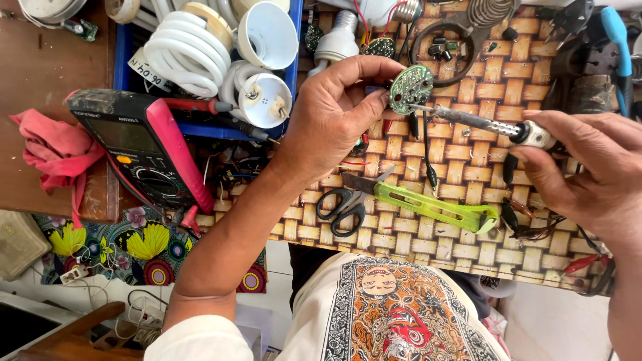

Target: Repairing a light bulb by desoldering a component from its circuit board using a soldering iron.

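My left hand (338,107) pinches a small round green circuit board (410,88) by its edge, holding it upright above the woven mat (468,174). My right hand (588,170) grips the handle of a soldering iron (481,124). The iron's metal tip touches the lower face of the board. Both hands hover over the middle of the mat.
Black-handled scissors (342,208) and a green-handled cutter (435,207) lie on the mat. A red and black multimeter (144,147) sits at left beside a red cloth (57,150). A blue tray (200,60) holds spiral lamp tubes and white lamp housings. Loose wires and parts lie about.
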